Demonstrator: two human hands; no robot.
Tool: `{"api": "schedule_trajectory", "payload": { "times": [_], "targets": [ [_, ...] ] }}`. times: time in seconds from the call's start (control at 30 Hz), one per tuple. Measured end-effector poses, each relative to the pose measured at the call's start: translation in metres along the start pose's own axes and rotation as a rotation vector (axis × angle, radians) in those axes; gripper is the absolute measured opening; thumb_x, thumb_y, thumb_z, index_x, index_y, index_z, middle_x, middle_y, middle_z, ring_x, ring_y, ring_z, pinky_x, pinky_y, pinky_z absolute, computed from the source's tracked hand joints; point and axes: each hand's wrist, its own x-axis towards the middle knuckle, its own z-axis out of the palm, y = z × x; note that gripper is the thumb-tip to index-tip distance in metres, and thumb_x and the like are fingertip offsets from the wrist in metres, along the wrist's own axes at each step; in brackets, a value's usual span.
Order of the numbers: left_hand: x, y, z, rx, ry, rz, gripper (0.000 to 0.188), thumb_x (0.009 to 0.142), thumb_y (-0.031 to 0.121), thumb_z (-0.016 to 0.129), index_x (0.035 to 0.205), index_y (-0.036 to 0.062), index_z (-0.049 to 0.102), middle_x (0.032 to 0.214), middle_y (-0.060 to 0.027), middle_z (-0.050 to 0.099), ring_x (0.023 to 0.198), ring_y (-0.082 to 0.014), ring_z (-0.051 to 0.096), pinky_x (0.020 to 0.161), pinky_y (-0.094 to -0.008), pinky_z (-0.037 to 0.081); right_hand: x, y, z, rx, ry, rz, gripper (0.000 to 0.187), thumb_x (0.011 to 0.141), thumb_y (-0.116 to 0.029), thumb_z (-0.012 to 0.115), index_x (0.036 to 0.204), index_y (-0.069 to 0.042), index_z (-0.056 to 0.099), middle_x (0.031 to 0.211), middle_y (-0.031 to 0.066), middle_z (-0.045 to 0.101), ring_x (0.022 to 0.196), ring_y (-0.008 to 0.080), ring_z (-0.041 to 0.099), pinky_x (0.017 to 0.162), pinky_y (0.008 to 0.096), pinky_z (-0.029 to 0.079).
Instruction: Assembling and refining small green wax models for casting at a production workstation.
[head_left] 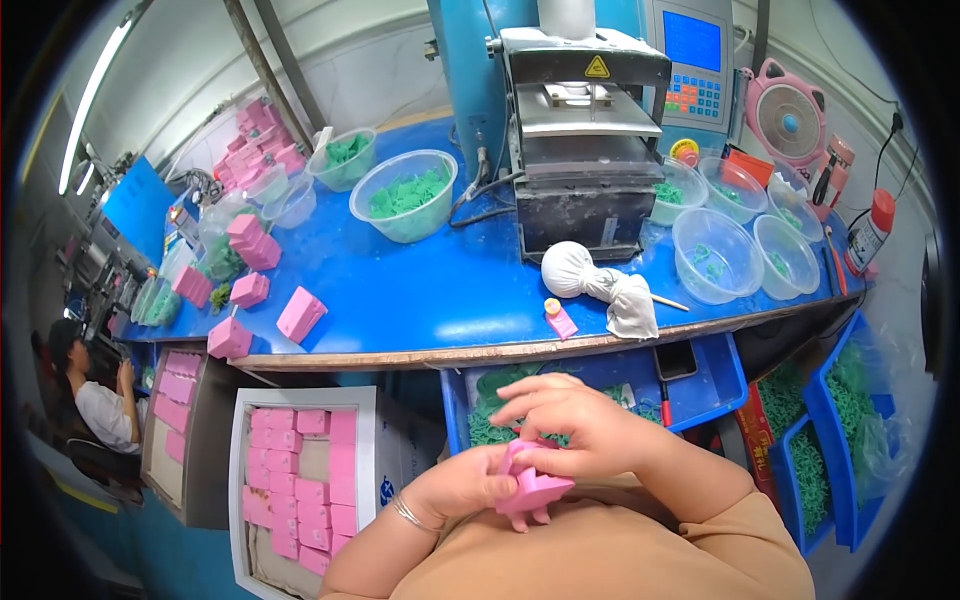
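Note:
Close to my body, my left hand is closed round a pink block, with some fingertips showing beneath it. My right hand reaches over from the right; its thumb and a finger meet at the block's upper part while other fingers stretch out to the left. Whatever sits between those fingertips is hidden. Just beyond the hands, a blue drawer holds green rubbery pieces and a dark phone-like object. To the left, a white-rimmed box contains rows of pink blocks.
A press machine stands on the blue table. Clear bowls, a white cloth bundle and loose pink blocks lie around it. Blue bins of green pieces are at right. Another person sits far left.

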Motion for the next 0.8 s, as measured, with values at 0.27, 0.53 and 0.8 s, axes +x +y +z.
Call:
{"api": "schedule_trajectory", "payload": {
  "times": [0.27, 0.53, 0.8],
  "targets": [
    [0.013, 0.013, 0.003, -0.219, 0.299, 0.787, 0.053, 0.080, 0.055, 0.063, 0.105, 0.0093, 0.052, 0.096, -0.0078, 0.055, 0.081, -0.0207, 0.054, 0.081, -0.0401, 0.045, 0.005, -0.012, 0.016, 0.003, 0.046, -0.009, 0.029, 0.075, -0.017, 0.072, 0.064, -0.009, 0.046, 0.061, 0.0051, 0.048, 0.055, 0.0238, 0.051, 0.050, 0.0362, 0.040],
    [0.018, 0.019, 0.019, -0.157, 0.627, 0.738, 0.068, 0.090, 0.063, 0.025, 0.088, 0.0024, 0.056, 0.071, -0.0124, 0.058, 0.063, -0.0196, 0.057, 0.056, -0.0287, 0.046, 0.023, -0.012, 0.022, 0.062, 0.216, 0.150, 0.032, 0.075, -0.018, 0.074, 0.098, -0.006, 0.056, 0.066, 0.0038, 0.056, 0.053, 0.0178, 0.057, 0.048, 0.0293, 0.044],
    [0.012, 0.005, 0.016, -0.089, 0.646, 0.791, 0.054, 0.098, 0.045, 0.026, 0.111, -0.0005, 0.053, 0.100, -0.0136, 0.061, 0.089, -0.0224, 0.061, 0.079, -0.0342, 0.050, 0.018, -0.011, 0.012, 0.233, -0.041, 0.253, 0.028, 0.077, -0.019, 0.074, 0.087, -0.005, 0.052, 0.070, 0.0060, 0.055, 0.060, 0.0150, 0.058, 0.053, 0.0272, 0.047]
  ]
}}
